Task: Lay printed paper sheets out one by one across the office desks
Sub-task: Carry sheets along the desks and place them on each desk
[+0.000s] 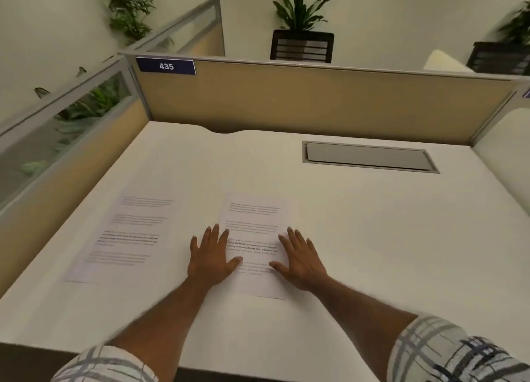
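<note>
Head view: my left grip point(210, 257) and right grip point(301, 259), fingers straight, press the sheet point(253, 232) between them. A second sheet point(126, 238) lies leftward.

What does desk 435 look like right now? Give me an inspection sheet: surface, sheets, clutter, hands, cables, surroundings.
Surface: white desk, flat.
Job's things: two printed sheets lie flat, side by side and apart: left sheet, centre sheet.
Clutter: nothing seen.
Hands: left hand and right hand, fingers straight, rest flat on the centre sheet's left and right edges.
Cables: nothing seen; grey hatch in the desktop is closed.
Surroundings: tan partition with label 435; potted plants behind it.
</note>
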